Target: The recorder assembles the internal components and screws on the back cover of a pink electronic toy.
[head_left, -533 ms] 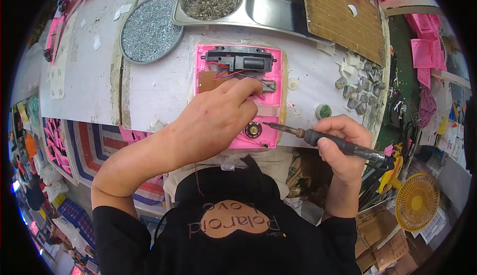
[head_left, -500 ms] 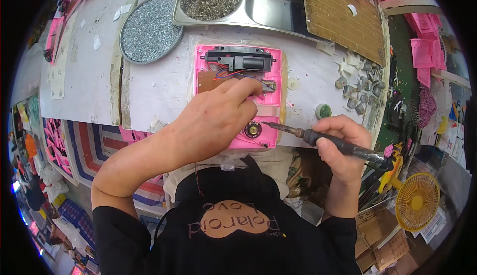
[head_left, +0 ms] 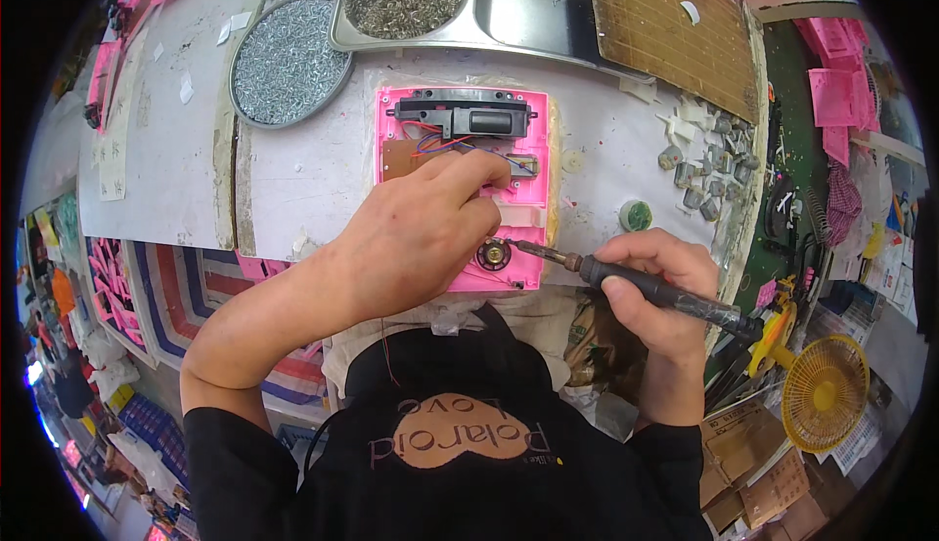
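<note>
A pink plastic casing (head_left: 536,111) lies open on the bench, with a black plastic unit (head_left: 489,122) across its far end and red and blue wires below that. At its near end sits a small round speaker (head_left: 494,255). My left hand (head_left: 406,228) reaches over the casing, thumb and fingers pinched together just above the speaker; what they hold is hidden. In my right hand (head_left: 675,296) is a soldering iron (head_left: 595,272), gripped by its black handle. Its tip is at the speaker's upper right edge, by my left fingertips; whether it touches, I cannot tell.
A round tray of small silvery screws (head_left: 291,62) stands at far left. Behind the casing is a metal tray (head_left: 533,13) holding coiled springs. Small motors (head_left: 694,174), a brown board (head_left: 675,42) and a small round green-filled container (head_left: 636,215) lie right. A yellow fan (head_left: 827,394) stands lower right.
The soldering iron has moved left with my right hand, bringing its tip closer to the speaker and my left fingertips. My left hand keeps its pinch over the casing.
</note>
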A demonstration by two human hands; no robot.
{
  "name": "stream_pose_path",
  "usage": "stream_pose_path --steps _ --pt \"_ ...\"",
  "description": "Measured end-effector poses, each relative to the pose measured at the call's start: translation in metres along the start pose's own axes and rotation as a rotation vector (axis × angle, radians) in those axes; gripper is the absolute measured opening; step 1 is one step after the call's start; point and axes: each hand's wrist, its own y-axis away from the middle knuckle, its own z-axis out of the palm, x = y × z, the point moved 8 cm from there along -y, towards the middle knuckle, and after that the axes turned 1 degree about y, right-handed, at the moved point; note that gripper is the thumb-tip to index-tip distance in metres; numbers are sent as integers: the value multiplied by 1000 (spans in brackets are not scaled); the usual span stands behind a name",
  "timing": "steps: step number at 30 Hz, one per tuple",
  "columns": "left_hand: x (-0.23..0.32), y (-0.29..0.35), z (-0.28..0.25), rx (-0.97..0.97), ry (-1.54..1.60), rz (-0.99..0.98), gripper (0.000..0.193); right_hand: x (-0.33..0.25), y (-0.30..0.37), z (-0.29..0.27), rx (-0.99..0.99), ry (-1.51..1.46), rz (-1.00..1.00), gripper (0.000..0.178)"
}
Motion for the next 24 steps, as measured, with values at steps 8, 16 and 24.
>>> stream_pose_path --steps 8,16,24 --pt "0 1 0 18 -8 6 17 -2 -2 4 -28 -34 54 22" --pt "0 1 0 21 -10 7 17 -24 -10 12 -83 189 -113 22" --pt "1 1 0 33 -3 15 16 -61 0 31 -100 379 -447 37"
